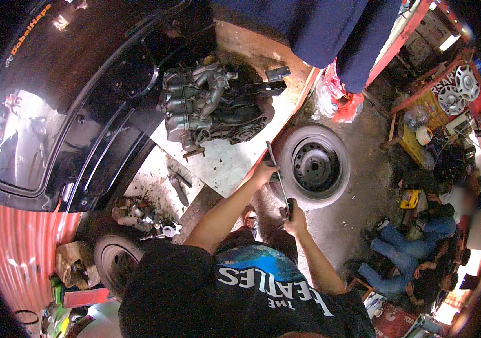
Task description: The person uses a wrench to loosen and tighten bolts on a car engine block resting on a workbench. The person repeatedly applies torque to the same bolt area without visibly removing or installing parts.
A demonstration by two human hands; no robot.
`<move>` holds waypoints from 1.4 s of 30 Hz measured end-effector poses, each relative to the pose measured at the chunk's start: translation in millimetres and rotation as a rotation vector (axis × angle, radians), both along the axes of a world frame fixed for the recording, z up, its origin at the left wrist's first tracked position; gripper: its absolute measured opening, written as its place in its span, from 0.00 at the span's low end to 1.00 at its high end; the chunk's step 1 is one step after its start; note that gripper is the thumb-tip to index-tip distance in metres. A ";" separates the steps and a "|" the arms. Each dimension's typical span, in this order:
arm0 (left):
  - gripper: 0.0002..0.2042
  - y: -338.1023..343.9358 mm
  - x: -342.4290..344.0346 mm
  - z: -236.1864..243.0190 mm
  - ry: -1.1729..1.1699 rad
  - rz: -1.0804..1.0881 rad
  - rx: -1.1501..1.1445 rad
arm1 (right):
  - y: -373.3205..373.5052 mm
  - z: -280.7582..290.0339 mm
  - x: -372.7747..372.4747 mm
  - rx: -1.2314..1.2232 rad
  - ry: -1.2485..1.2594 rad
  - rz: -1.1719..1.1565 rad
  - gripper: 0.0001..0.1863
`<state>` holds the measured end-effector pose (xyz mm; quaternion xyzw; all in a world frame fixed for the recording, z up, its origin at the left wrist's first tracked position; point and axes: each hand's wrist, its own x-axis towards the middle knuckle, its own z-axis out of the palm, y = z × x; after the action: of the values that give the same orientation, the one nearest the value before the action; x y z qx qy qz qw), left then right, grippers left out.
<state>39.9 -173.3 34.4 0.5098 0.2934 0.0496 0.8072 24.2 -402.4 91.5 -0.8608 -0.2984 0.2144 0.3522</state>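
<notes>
A long thin metal rod (278, 176) with a dark end piece (291, 206) slants across in front of my body. My left hand (264, 173) is closed near its upper half. Lower down, my right hand (296, 220) has its fingers wrapped round the dark end. What kind of tool it is, I cannot make out. Just beyond the rod a car wheel with a black steel rim (312, 165) lies flat on the floor, apart from my right hand.
An engine (212, 104) stands on a pale board (231, 166) to the left. A black vehicle panel (96, 112) leans far left, with metal parts (147, 217) and another wheel (117, 256) nearby. Seated people in jeans (401, 253) are at the right, near a cluttered yellow shelf (416, 147).
</notes>
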 end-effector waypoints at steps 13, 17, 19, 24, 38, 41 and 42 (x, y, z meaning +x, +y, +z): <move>0.11 5.3 -83.9 -26.1 0.212 0.034 -0.012 | -45.5 -25.5 -24.3 0.388 0.688 -0.192 0.10; 0.08 34.1 -121.4 -53.2 0.356 0.214 0.149 | -69.1 -26.1 -40.6 0.399 0.706 -0.204 0.08; 0.10 61.0 -135.9 -64.7 0.530 0.220 0.469 | -79.8 -27.2 -49.7 0.282 0.674 -0.264 0.08; 0.14 107.6 -165.2 -64.3 0.820 0.090 1.029 | -97.0 -28.4 -77.3 0.284 0.650 -0.301 0.10; 0.18 141.1 -138.7 -92.7 0.928 -0.217 1.413 | -7.0 -11.3 -125.2 0.181 0.367 -0.153 0.06; 0.16 145.9 -133.2 -97.9 0.938 -0.222 1.470 | 11.9 -23.6 -121.4 0.052 0.180 -0.046 0.13; 0.15 148.3 -131.9 -98.1 0.931 -0.244 1.480 | 16.4 -28.2 -119.2 -0.094 0.068 -0.011 0.17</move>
<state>-92.0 -25.0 -63.7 0.8980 0.4288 -0.0722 0.0680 -95.0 -385.9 63.3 -0.8702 -0.2710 0.2554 0.3226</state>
